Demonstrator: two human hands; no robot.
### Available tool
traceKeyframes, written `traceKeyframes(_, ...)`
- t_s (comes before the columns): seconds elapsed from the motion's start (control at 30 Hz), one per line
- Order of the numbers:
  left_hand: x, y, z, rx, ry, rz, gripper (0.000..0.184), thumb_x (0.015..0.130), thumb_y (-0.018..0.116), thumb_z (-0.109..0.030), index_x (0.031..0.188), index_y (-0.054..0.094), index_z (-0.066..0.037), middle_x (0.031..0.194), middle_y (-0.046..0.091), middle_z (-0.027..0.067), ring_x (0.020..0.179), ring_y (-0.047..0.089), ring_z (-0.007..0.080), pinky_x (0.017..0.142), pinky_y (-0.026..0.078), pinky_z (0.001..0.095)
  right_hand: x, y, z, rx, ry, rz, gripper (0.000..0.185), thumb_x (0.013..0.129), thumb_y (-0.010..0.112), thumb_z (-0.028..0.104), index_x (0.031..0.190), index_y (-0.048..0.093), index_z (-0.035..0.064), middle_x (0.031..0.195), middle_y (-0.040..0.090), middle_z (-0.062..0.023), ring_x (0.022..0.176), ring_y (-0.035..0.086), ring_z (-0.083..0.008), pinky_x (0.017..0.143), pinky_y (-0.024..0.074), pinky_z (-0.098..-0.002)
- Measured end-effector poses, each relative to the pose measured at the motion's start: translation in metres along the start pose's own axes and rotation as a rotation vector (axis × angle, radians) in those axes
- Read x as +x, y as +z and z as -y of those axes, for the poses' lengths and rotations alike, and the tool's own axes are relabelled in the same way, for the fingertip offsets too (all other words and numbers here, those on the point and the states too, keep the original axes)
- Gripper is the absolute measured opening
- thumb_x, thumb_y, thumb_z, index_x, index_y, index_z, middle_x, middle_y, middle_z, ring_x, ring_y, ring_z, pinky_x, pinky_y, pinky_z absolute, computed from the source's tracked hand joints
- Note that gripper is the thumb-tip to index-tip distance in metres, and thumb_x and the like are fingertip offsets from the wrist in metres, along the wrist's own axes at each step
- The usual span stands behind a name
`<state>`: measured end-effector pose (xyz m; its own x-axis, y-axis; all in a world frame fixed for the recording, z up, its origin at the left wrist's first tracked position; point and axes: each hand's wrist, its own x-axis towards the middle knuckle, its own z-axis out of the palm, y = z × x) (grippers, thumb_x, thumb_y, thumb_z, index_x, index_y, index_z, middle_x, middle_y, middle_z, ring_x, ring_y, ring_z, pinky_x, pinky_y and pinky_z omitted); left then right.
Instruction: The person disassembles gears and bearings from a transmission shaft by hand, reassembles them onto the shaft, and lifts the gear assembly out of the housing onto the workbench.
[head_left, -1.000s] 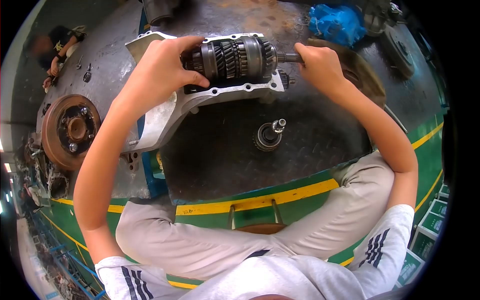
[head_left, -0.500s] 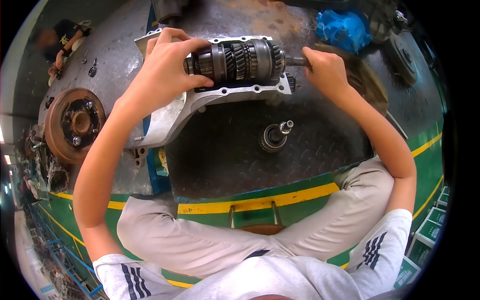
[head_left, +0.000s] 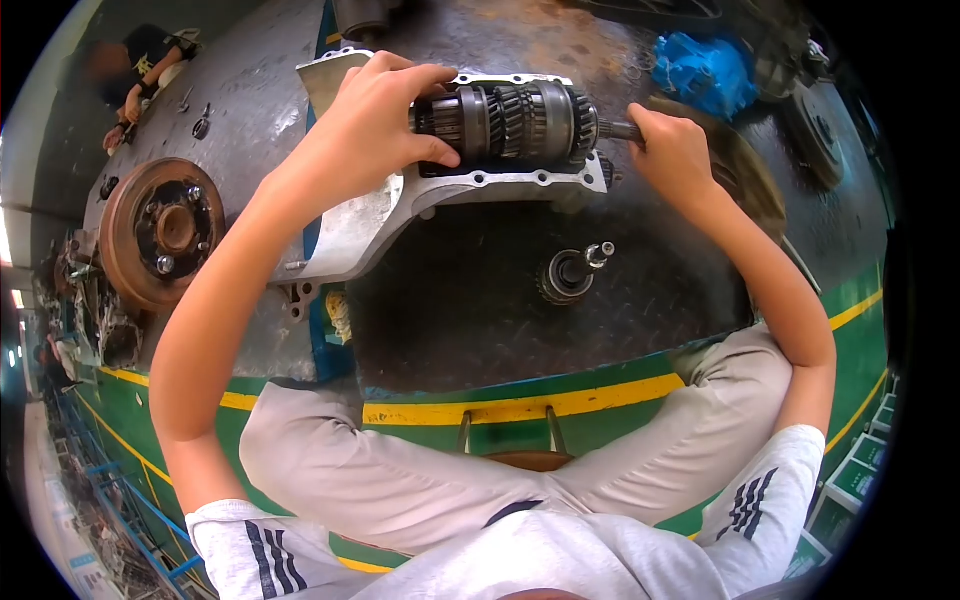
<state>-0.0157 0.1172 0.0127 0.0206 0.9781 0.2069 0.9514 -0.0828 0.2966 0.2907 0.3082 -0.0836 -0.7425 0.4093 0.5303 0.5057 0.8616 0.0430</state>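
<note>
From here I see the gear shaft (head_left: 522, 122) lying within the open metal housing (head_left: 385, 225). The left hand (head_left: 375, 120), thumb and fingers parted, grips its geared end; the right hand (head_left: 674, 150) is curled around its slim end.

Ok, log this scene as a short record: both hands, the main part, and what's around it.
Left hand: thumb and fingers spread around the left end of the gear shaft
Right hand: gripping the shaft's thin right end
Gear shaft: lengthwise at the opening of the metal casing; whether fully seated, unclear
Nearer the person: small gear piece
Left side: rusty disc
Far right: blue bundle
</note>
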Motion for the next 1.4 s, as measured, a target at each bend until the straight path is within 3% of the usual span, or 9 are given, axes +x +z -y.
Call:
traceKeyframes(0.17,-0.004,0.0,0.0,-0.035,0.005,0.026,0.064,0.079,0.087,-0.024,0.139,0.064,-0.013,0.134,0.057,0.016,0.128,0.051,0.0358,0.11,0.046,0.0462,0.009,-0.022,0.004,0.109,0.01,0.151,0.027,0.075,0.075,0.008,0.097,0.059,0.0052,0.079,0.066,-0.0177,0.081,0.067,-0.0401,0.07,0.0529,-0.0483)
traceKeyframes(0.23,-0.005,-0.002,-0.003,0.012,0.004,0.029,0.065,0.08,0.087,-0.025,0.139,0.064,-0.014,0.134,0.057,0.0163,0.129,0.05,0.0371,0.11,0.045,0.0475,0.028,-0.058,0.001,0.409,0.02,0.361,0.041,0.073,0.068,0.005,0.113,0.058,0.0008,0.106,0.066,-0.0196,0.101,0.064,-0.0366,0.088,0.0518,-0.0432)
traceKeyframes(0.33,-0.009,-0.001,-0.003,0.021,-0.006,0.045,0.065,0.08,0.086,-0.025,0.14,0.062,-0.014,0.135,0.057,0.0165,0.131,0.045,0.0404,0.112,0.043,0.0507,0.066,-0.116,0.026,0.282,-0.206,0.003,0.052,0.078,0.067,0.002,0.129,0.059,0.0011,0.12,0.065,-0.0173,0.117,0.063,-0.0315,0.106,0.0469,-0.0395)
traceKeyframes(0.4,-0.01,0.0,-0.001,0.086,0.05,-0.014,0.065,0.08,0.086,-0.025,0.139,0.062,-0.014,0.136,0.057,0.0162,0.132,0.043,0.04,0.112,0.041,0.0513,0.087,-0.134,0.061,0.351,-0.245,0.176,0.057,0.086,0.072,0.016,0.141,0.057,0.0067,0.14,0.06,-0.0168,0.135,0.054,-0.0325,0.118,0.0384,-0.0437)
traceKeyframes(0.57,-0.004,0.0,0.019,-0.003,0.15,-0.011,0.062,0.077,0.086,-0.025,0.133,0.063,-0.011,0.136,0.056,0.0158,0.132,0.043,0.0408,0.112,0.04,0.0519,0.109,-0.091,0.116,0.152,-0.352,0.186,0.062,0.081,0.083,0.036,0.127,0.064,-0.0002,0.125,0.065,-0.0186,0.128,0.053,-0.0355,0.114,0.0362,-0.0449)
traceKeyframes(0.67,-0.005,-0.008,0.016,-0.07,0.12,0.012,0.06,0.076,0.086,-0.025,0.129,0.063,-0.009,0.134,0.057,0.0157,0.131,0.043,0.0412,0.112,0.04,0.0513,0.127,-0.084,0.122,0.173,-0.286,0.524,0.077,0.075,0.089,0.034,0.139,0.059,0.004,0.138,0.057,-0.0198,0.137,0.043,-0.0387,0.118,0.0352,-0.0468)
traceKeyframes(0.87,-0.009,-0.004,0.023,-0.145,0.11,-0.023,0.058,0.074,0.086,-0.022,0.125,0.063,-0.008,0.132,0.057,0.0158,0.13,0.044,0.0416,0.111,0.041,0.049,0.135,-0.071,0.119,0.298,-0.206,0.527,0.08,0.069,0.091,0.036,0.138,0.063,0.0059,0.14,0.054,-0.0234,0.133,0.046,-0.0439,0.114,0.0406,-0.047)
traceKeyframes(1.23,-0.005,0.008,0.027,-0.185,0.162,-0.131,0.055,0.073,0.088,-0.021,0.121,0.067,-0.006,0.113,0.068,0.015,0.119,0.055,0.035,0.107,0.043,0.0442,0.134,-0.07,0.116,0.375,-0.18,0.541,0.074,0.069,0.089,0.03,0.134,0.065,0.0038,0.132,0.059,-0.0222,0.126,0.052,-0.0393,0.112,0.0418,-0.0451)
traceKeyframes(1.4,-0.005,0.011,0.03,-0.18,0.161,-0.085,0.055,0.075,0.086,-0.024,0.123,0.067,-0.006,0.119,0.067,0.0156,0.125,0.051,0.0361,0.109,0.042,0.0458,0.124,-0.074,0.106,0.397,-0.23,0.436,0.072,0.072,0.087,0.028,0.133,0.061,0.0017,0.134,0.06,-0.0203,0.129,0.052,-0.0348,0.113,0.0407,-0.0433)
